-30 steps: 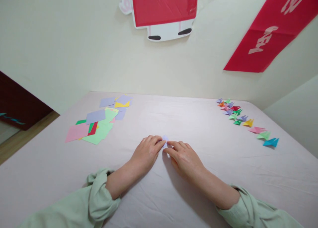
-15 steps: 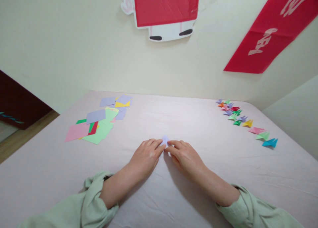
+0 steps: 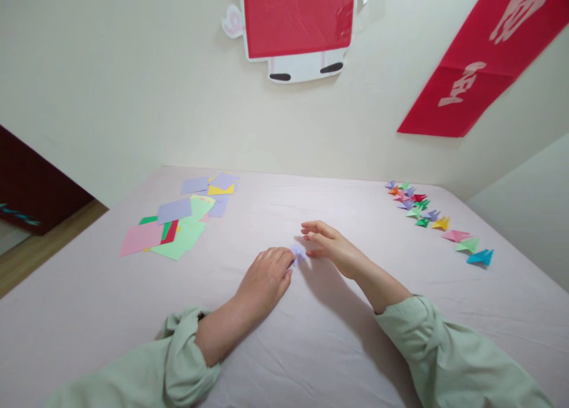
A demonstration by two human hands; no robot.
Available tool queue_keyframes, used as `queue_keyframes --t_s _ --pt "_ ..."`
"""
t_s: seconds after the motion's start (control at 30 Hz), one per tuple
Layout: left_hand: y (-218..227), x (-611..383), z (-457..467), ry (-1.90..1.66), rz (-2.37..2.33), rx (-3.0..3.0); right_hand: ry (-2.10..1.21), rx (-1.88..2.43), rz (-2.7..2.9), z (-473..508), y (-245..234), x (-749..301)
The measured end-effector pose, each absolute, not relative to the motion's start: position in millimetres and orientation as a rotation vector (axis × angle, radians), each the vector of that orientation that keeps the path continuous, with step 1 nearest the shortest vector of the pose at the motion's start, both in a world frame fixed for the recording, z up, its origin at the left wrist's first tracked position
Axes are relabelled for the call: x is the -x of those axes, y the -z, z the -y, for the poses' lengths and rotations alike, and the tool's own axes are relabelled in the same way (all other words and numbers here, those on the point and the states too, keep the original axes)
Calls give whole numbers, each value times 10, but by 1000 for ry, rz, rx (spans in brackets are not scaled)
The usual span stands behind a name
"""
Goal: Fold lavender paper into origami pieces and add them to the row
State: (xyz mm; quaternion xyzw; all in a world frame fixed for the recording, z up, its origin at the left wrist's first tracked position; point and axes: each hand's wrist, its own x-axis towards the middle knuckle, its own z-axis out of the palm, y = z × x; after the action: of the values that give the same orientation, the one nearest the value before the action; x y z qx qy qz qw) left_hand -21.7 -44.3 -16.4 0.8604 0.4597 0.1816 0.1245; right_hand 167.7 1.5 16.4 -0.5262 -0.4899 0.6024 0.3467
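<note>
A small folded piece of lavender paper (image 3: pixel 299 254) lies on the pale cloth in front of me. The fingertips of my left hand (image 3: pixel 268 276) are closed on its left edge, holding it down against the surface. My right hand (image 3: pixel 331 246) is raised just to the right and above the paper, its fingers apart and nothing between them. The fine folds of the paper are too small to make out.
Loose coloured paper sheets (image 3: pixel 180 236) lie overlapping at the left. Along the right runs a row of small folded paper figures (image 3: pixel 433 218), the nearest one blue (image 3: pixel 480 258). A wall (image 3: pixel 284 129) with red decorations stands behind the cloth-covered surface (image 3: pixel 249 218).
My right hand has lifted off the lavender paper and opened, while the left stays on it. The view has tilted up slightly.
</note>
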Motion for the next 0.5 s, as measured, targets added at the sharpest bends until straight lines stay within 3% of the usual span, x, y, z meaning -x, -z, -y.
queue_keyframes --t_s 0.5 --pt "219 134 242 -848 -1439 -2198 -1708 1152 1118 -102 -138 -1603"
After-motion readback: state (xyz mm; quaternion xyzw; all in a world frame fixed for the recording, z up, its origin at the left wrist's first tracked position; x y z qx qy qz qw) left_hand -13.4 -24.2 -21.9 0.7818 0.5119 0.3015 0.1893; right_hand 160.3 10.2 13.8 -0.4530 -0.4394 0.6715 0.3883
